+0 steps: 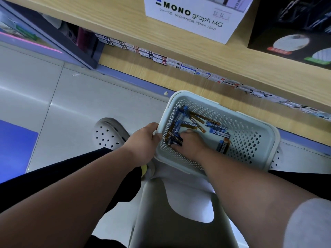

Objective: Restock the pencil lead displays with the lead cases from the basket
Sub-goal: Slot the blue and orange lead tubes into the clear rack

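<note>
A pale perforated basket [250, 140] sits on a grey stool in front of me. Several slim lead cases [217, 130], blue and brown, lie scattered on its floor. My left hand [143, 142] grips the basket's left rim. Inside the basket, my right hand [189, 143] curls its fingers round a small bunch of lead cases [174, 138] at the left wall. A white MONO graph lead display box [195, 17] stands on the wooden shelf above.
A black display box [293, 29] stands to the right of the white one. A lower shelf [161, 68] holds a long row of small boxes. The grey stool [179, 212] is below the basket. My shoe [107, 133] rests on the tiled floor.
</note>
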